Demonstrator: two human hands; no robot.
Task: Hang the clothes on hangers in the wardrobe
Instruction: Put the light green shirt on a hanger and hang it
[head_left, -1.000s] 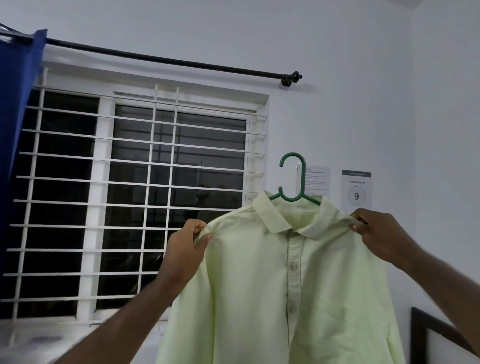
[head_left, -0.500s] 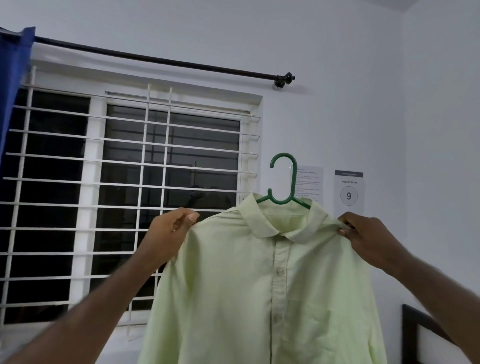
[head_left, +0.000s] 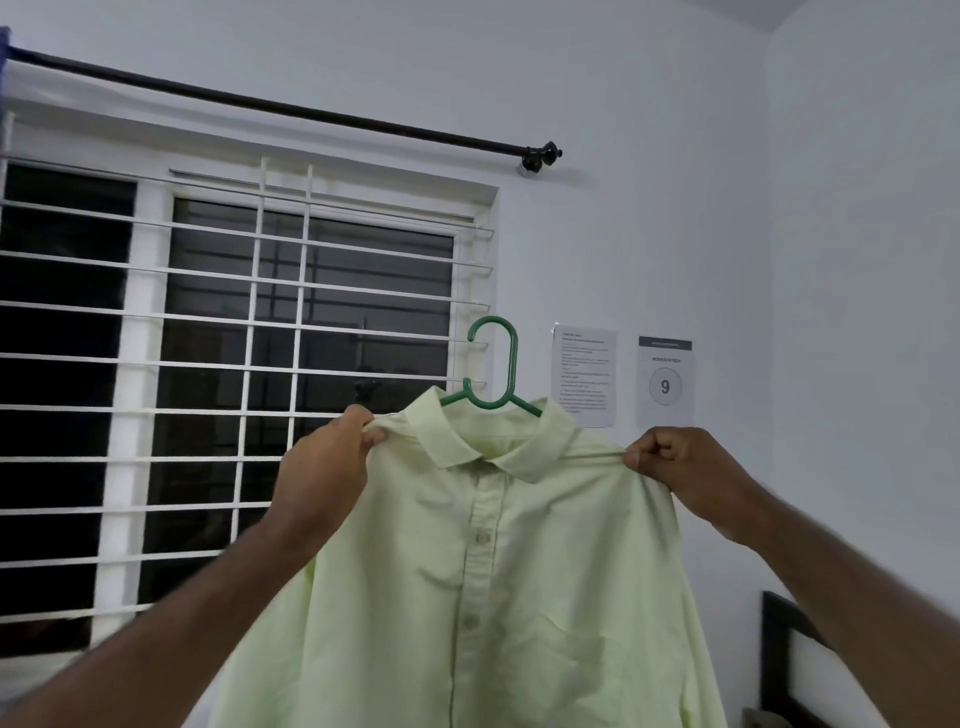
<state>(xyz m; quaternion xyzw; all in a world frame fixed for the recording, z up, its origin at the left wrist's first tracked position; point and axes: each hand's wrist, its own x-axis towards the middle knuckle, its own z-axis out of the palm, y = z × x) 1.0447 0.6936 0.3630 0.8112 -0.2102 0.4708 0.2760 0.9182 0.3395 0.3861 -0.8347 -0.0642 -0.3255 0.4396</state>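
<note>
Head view: left hand (head_left: 324, 470) and right hand (head_left: 675, 462) each pinch the light, limp shirt (head_left: 498, 571) at a shoulder; better carried by the stiff hanger (head_left: 493, 371) hook.

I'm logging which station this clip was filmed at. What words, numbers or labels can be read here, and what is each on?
"9": in a circle on the right wall sign; its header and the line above the circle are too blurred to read.
On the left wall sheet: printed paragraphs, too small to read.
On the shirt and hanger: no print visible.
</note>
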